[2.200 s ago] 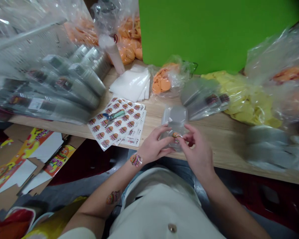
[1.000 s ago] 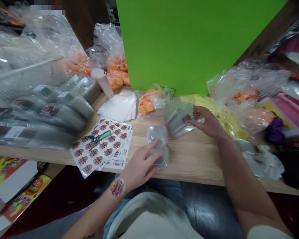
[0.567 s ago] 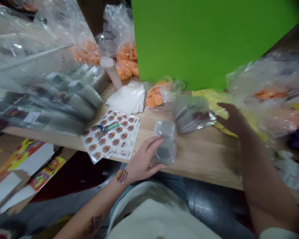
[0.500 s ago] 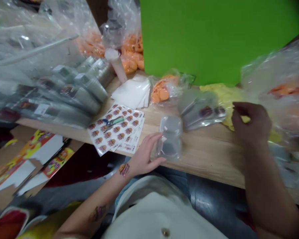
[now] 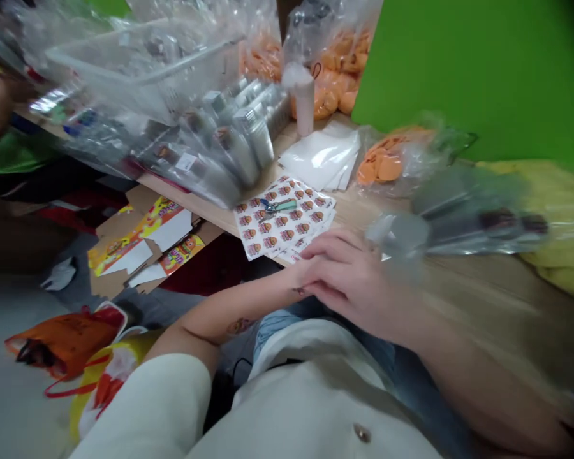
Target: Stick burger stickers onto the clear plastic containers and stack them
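My right hand (image 5: pixel 351 280) lies at the near edge of the wooden table (image 5: pixel 483 287). Its fingers stretch left over my left wrist (image 5: pixel 291 287) and nothing shows in them. My left hand is covered by the right one; only its forearm, with a sticker on it, shows. Just beyond my hands lies a small clear plastic container (image 5: pixel 397 236), blurred. Sheets of burger stickers (image 5: pixel 282 223) lie to the left with small scissors (image 5: pixel 277 206) on top.
A bag of clear containers (image 5: pixel 463 213) lies right of the small one. Behind are orange discs in a bag (image 5: pixel 387 167), white squares (image 5: pixel 323 156), a white tube (image 5: pixel 305 102), yellow pieces (image 5: pixel 555 204) and a green board (image 5: pixel 483 70). Printed cardboard (image 5: pixel 138 239) lies on the floor.
My right hand has come back from the yellow pieces at the right and now lies over my left wrist. The view has swung left and down. The picture is blurred.
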`<state>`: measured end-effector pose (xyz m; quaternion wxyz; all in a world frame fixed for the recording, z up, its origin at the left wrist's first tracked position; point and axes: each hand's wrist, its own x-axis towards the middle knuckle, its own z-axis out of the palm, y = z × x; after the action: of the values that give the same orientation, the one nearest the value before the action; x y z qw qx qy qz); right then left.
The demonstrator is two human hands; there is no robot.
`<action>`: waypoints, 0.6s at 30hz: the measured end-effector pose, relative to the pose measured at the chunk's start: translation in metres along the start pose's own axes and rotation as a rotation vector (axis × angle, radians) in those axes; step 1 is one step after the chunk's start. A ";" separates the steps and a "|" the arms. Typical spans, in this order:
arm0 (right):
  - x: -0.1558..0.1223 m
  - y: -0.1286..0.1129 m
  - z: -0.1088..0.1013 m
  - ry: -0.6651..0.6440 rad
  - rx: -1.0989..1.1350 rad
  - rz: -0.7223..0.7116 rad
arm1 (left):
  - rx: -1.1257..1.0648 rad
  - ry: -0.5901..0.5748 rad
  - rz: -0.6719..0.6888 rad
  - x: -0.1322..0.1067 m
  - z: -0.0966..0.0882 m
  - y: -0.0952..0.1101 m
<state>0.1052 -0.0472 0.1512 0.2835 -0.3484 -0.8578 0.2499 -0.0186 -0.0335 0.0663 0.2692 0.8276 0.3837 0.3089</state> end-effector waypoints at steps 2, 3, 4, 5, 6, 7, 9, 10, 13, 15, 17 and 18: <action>-0.022 0.007 -0.016 0.058 0.120 0.058 | -0.042 -0.007 0.087 0.011 0.000 -0.004; -0.036 0.014 -0.024 0.181 0.188 0.158 | -0.062 0.023 0.103 0.017 0.002 -0.005; -0.052 0.025 -0.032 0.355 0.248 0.303 | -0.089 0.071 0.100 0.022 0.006 -0.005; -0.066 0.036 -0.037 0.545 0.306 0.457 | -0.125 0.115 0.088 0.025 0.010 -0.004; -0.080 0.049 -0.041 0.675 0.359 0.588 | -0.165 0.137 0.083 0.027 0.016 -0.002; -0.091 0.061 -0.042 0.724 0.409 0.692 | -0.200 0.129 0.088 0.026 0.023 0.001; -0.105 0.078 -0.039 0.677 0.495 0.822 | -0.237 0.037 0.123 0.022 0.037 0.007; -0.108 0.083 -0.035 0.626 0.527 0.852 | -0.237 -0.010 0.133 0.020 0.044 0.009; -0.107 0.085 -0.025 0.550 0.567 0.859 | -0.224 -0.058 0.106 0.017 0.058 0.010; -0.105 0.082 -0.021 0.527 0.543 0.850 | -0.217 -0.038 0.085 0.017 0.063 0.009; -0.105 0.080 -0.020 0.507 0.496 0.852 | -0.210 0.005 0.067 0.016 0.065 0.007; -0.105 0.080 -0.020 0.503 0.468 0.855 | -0.209 0.030 0.059 0.015 0.066 0.007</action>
<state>0.2177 -0.0700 0.0824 0.4229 -0.6426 -0.4669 0.4361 0.0399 -0.0393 0.0313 0.3391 0.8011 0.3290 0.3673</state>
